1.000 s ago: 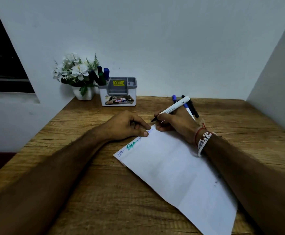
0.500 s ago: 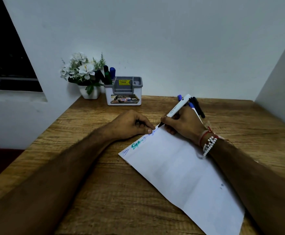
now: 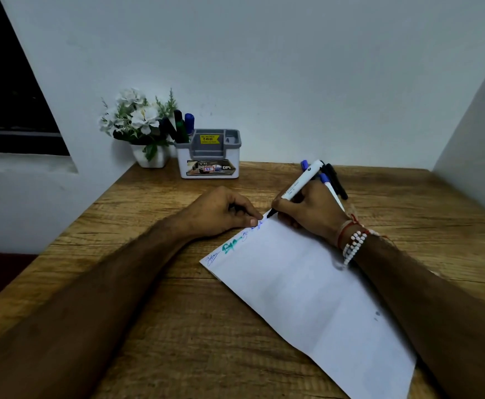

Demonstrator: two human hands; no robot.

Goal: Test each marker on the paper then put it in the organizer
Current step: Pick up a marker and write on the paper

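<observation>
On the desk [image 3: 154, 326] before the person, the right hand [image 3: 310, 210] pinches a white marker [image 3: 301, 180], tip on the paper [image 3: 307, 298]. The left hand [image 3: 224, 211], fingers curled, thumbs the paper's edge. Beyond the left hand, the organizer [image 3: 209, 156] holds three markers [image 3: 182, 126] in its left compartment.

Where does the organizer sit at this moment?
In the head view, the organizer stands at the far left of the desk, just right of the white flower pot.

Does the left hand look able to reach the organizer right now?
Likely yes: nothing stands between the left hand and the organizer, though it is pressing the paper down.
</observation>
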